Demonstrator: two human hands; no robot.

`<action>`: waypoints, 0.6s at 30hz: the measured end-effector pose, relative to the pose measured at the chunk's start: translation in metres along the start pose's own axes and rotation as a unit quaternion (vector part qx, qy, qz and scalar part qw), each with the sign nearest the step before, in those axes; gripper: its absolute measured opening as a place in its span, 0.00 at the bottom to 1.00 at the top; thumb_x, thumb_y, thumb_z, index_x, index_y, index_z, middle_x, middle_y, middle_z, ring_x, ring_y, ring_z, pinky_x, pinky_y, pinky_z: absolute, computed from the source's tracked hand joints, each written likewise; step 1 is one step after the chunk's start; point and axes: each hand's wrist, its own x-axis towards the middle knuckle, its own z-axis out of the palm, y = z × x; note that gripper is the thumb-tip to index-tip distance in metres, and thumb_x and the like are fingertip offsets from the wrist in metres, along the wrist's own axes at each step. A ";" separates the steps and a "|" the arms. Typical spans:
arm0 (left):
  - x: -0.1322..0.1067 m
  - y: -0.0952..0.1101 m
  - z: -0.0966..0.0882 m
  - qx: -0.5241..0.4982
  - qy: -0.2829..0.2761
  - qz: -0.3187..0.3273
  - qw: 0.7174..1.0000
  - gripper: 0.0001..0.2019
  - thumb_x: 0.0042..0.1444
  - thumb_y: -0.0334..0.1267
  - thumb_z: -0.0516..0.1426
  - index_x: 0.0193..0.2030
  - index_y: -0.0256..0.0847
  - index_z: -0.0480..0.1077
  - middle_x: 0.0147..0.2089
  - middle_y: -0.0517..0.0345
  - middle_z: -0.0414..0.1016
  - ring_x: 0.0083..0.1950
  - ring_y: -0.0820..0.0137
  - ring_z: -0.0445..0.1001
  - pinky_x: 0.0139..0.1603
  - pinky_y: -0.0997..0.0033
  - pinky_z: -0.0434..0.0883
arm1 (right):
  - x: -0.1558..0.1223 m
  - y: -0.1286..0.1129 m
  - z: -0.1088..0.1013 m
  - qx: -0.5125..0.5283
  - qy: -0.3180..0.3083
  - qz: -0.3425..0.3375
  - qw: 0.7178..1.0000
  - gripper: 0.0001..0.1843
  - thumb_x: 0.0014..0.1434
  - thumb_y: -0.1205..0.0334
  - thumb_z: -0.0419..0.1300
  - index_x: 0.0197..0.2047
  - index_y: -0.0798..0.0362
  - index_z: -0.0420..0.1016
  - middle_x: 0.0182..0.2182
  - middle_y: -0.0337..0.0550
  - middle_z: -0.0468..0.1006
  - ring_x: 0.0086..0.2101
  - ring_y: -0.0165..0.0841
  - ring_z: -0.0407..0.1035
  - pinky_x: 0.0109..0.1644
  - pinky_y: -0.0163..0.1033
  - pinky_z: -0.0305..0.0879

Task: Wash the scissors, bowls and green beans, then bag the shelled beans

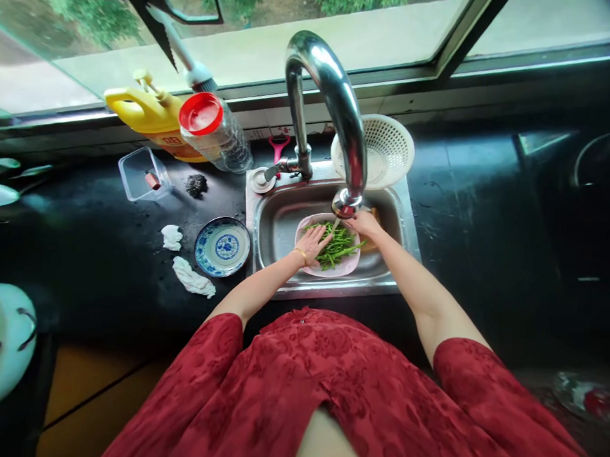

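Note:
A pink bowl holding green vegetable stalks sits in the steel sink. My left hand rests on the stalks at the bowl's left side, fingers spread and flat. At the bowl's far edge, my right hand is just under the spout of the chrome tap, fingers curled on the greens. A thin stream of water falls from the spout onto the stalks.
A blue-and-white plate and two crumpled white tissues lie on the black counter left of the sink. Behind stand a yellow jug, a red-lidded clear jar, a clear box and a white colander.

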 end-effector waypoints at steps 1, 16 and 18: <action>0.010 0.002 0.001 -0.005 0.009 -0.022 1.000 0.56 0.41 0.48 0.67 0.72 0.34 0.44 0.73 0.34 0.39 0.73 0.46 0.38 0.70 0.48 0.40 | -0.008 0.001 0.000 0.007 0.024 0.013 1.000 0.16 0.61 0.58 0.53 0.43 0.55 0.79 0.42 0.52 0.79 0.45 0.40 0.72 0.49 0.38 0.64; 0.027 0.011 -0.009 -0.133 -0.073 -0.234 0.960 0.55 0.43 0.61 0.63 0.71 0.35 0.44 0.64 0.29 0.57 0.61 0.46 0.64 0.59 0.54 0.63 | -0.112 -0.029 0.058 0.520 0.033 0.265 0.811 0.08 0.51 0.64 0.57 0.37 0.53 0.71 0.27 0.40 0.73 0.31 0.32 0.68 0.40 0.38 0.65; 0.032 0.015 -0.007 -0.137 -0.063 -0.242 0.958 0.58 0.45 0.59 0.63 0.72 0.35 0.37 0.62 0.29 0.60 0.59 0.47 0.67 0.57 0.54 0.64 | -0.099 -0.038 0.066 0.581 -0.020 0.311 0.752 0.07 0.49 0.65 0.59 0.35 0.54 0.69 0.21 0.35 0.68 0.26 0.29 0.65 0.36 0.35 0.64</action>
